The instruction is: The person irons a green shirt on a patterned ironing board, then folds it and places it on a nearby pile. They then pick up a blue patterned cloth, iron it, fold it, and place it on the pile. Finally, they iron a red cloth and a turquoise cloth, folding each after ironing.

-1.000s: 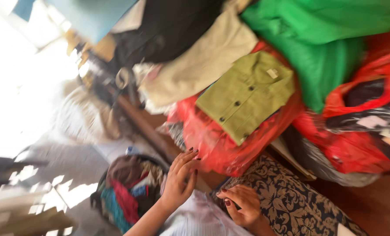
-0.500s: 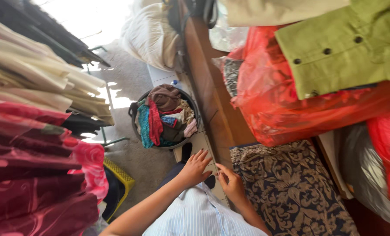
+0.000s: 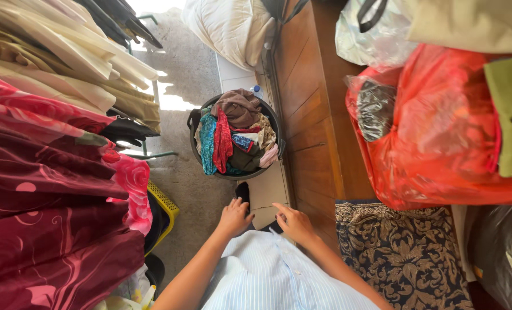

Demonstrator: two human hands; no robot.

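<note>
My left hand and my right hand hover low in front of my pale blue striped shirt, fingers spread, holding nothing. Both are just above the floor beside the wooden counter. Ahead of them on the floor stands a round dark basket heaped with mixed clothes. A dark patterned cloth lies on the counter right of my right hand.
Red and maroon fabrics and cream garments hang at the left. A red plastic bag of clothes, a green garment and a clear bag sit on the counter. A white sack lies beyond the basket.
The view has swung left and down from the counter's pile to the floor and basket. Both hands have come off the patterned cloth and now hang lower, spread apart.
</note>
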